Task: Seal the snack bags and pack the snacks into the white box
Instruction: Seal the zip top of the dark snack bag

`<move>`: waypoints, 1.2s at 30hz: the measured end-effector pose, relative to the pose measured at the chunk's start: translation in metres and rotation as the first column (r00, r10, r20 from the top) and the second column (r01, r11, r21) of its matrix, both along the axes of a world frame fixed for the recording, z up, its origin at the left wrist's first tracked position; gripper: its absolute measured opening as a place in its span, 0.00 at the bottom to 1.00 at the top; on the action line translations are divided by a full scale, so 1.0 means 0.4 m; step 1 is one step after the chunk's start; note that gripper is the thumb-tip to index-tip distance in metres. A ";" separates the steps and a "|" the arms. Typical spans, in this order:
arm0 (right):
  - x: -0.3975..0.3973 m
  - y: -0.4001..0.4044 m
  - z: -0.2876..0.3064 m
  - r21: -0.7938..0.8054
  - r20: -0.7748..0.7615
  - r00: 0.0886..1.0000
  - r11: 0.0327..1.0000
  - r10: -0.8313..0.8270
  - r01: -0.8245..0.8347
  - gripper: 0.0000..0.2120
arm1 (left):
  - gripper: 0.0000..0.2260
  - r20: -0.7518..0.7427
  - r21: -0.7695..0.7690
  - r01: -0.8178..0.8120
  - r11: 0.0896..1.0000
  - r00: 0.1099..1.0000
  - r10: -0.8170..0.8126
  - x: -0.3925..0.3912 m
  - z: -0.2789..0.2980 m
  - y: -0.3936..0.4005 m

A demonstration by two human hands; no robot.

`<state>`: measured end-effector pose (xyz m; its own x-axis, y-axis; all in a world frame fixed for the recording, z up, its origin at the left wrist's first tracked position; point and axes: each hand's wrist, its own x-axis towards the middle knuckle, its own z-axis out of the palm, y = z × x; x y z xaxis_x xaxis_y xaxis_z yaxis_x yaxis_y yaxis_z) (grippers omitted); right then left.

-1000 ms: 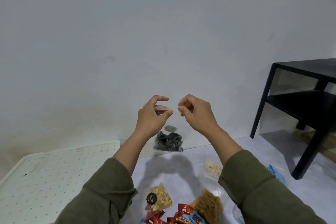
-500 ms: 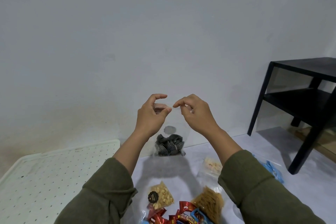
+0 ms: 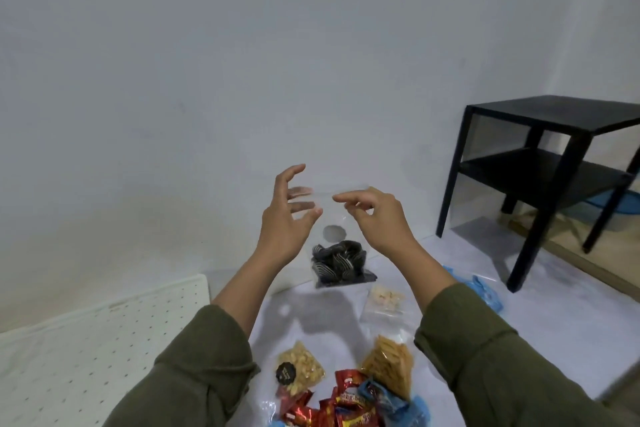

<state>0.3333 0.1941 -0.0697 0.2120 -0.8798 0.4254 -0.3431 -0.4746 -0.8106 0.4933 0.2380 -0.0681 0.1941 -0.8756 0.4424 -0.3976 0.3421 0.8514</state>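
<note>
1. Head view, the only angle here: the clear snack bag [image 3: 337,253] with the dark striped snacks hangs up in the air in front of the wall, above the pale floor [image 3: 519,322]. The right hand [image 3: 377,218] pinches its top edge between thumb and forefinger, other fingers curled in behind.
2. The left hand [image 3: 284,218] sits just left of the bag's top with fingers spread and loosely bent. The fingertips overlap the blurry top strip, so I can't tell whether they actually touch it.
3. Compared with half a second ago, the left hand has opened up; it was pinching the top edge back then. The bag hangs at about the same height, now held from the right hand only.
4. Room to move: the white perforated box [image 3: 104,350] lies low on the left, well apart from the bag. The black side table [image 3: 540,177] stands off to the right, also well apart.
5. Right below the hands, on the floor: a peanut bag [image 3: 301,369], a bag of yellow sticks [image 3: 389,371], a pale snack bag [image 3: 384,300], red candy wrappers [image 3: 332,406], and blue plastic [image 3: 485,291] over by the table leg.
</note>
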 end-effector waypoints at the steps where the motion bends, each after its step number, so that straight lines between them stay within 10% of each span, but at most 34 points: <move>1: -0.007 0.001 -0.004 0.008 0.014 1.000 1.000 -0.019 0.019 0.14 | 0.30 0.025 0.001 0.024 1.000 0.999 -0.024 -0.005 -0.012 -0.004; 9: -0.070 -0.049 -0.059 0.086 0.019 0.996 0.993 -0.083 0.081 0.14 | 0.23 0.255 0.010 0.071 0.997 0.964 -0.071 -0.066 -0.112 -0.090; 36: 0.016 -0.552 -0.516 0.423 -0.198 0.914 0.872 0.354 -0.246 0.11 | 0.22 0.291 0.434 -0.438 0.787 0.895 0.338 -0.066 -0.556 -0.434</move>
